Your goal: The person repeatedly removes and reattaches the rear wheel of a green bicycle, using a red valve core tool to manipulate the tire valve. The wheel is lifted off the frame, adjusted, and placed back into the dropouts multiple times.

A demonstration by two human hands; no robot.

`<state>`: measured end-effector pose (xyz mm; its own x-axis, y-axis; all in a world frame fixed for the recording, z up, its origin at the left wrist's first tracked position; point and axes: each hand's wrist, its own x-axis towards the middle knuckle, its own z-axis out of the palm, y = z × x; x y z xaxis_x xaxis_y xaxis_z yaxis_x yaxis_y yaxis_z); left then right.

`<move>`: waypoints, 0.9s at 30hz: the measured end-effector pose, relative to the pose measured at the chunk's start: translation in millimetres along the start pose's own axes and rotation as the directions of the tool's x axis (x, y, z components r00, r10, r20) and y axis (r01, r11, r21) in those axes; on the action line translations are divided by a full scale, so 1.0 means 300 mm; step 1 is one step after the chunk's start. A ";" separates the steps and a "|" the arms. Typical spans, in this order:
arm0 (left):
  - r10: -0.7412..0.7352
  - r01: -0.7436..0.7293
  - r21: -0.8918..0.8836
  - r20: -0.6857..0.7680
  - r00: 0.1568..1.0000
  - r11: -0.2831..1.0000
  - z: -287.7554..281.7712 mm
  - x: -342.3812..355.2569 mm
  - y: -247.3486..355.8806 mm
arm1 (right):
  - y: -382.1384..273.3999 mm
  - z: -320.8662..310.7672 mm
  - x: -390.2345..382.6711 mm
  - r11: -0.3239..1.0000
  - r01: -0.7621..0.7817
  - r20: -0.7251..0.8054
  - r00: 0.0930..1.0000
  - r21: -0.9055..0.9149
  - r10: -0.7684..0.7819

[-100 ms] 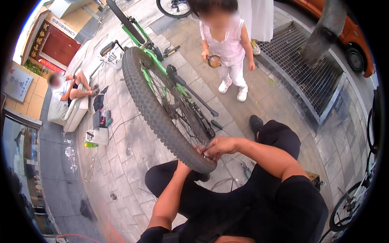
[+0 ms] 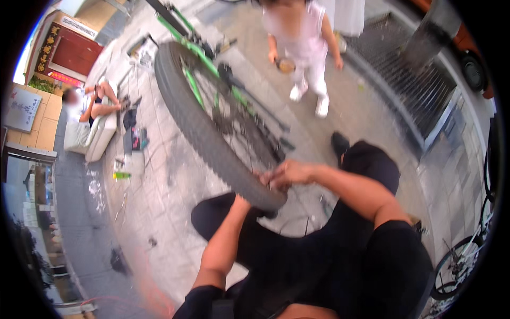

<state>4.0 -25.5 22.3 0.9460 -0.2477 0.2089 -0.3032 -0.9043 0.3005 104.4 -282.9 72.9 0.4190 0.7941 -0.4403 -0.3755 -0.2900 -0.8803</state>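
— Grey paving slabs (image 2: 175,202) lie under you, outdoors on a street pavement. What do you have nearest to you?

— Your own knees in black trousers, and between them the bottom of a knobby bicycle tyre (image 2: 199,133). You are crouched right over it.

— Where are your hands?

— Your right hand (image 2: 289,173) is at the lower edge of the wheel, fingers curled and pinched onto the rim just inside the tyre. Your left hand (image 2: 249,204) reaches up from below to the same spot; the tyre hides most of it, so you cannot tell whether it is clenched or loose, only that it is touching the tyre's underside.

— And the wheel itself?

— It belongs to a green-framed bicycle (image 2: 194,58) that stretches away from you toward the upper left, tilted, with the wheel's spokes and hub (image 2: 226,122) showing above your hands.

— Further out?

— Small tools and a green bottle (image 2: 122,175) lie on the paving to your left, well apart from the wheel. Beyond them a person (image 2: 90,103) sits on a low white seat (image 2: 98,141). Past the bicycle a child in pale pink (image 2: 305,37) stands near a metal ground grate (image 2: 419,85). At the lower right edge, part of another bicycle wheel (image 2: 457,266) shows.
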 end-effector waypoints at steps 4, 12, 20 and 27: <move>-0.422 0.451 -0.212 0.170 0.891 0.867 -0.255 -0.046 0.157 | 0.152 0.244 0.116 0.962 -0.008 0.079 0.997 0.274 -0.014; -0.451 0.492 -0.309 0.198 0.870 0.814 -0.255 0.068 0.209 | 0.082 0.136 0.099 0.959 -0.059 0.116 0.993 0.277 0.027; -0.512 0.580 -0.164 0.323 0.796 0.798 -0.357 0.103 0.270 | 0.042 0.146 0.081 0.969 -0.044 0.079 0.997 0.244 0.025; -0.520 0.669 -0.328 0.437 0.734 0.667 -0.325 0.086 0.236 | 0.047 0.161 0.085 0.963 -0.078 0.103 0.993 0.258 0.053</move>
<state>-4.2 -62.2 139.6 0.9019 0.1365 -0.4098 0.3926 -0.6548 0.6459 69.9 -240.9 57.6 0.3116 0.8284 -0.4656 -0.6071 -0.2034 -0.7681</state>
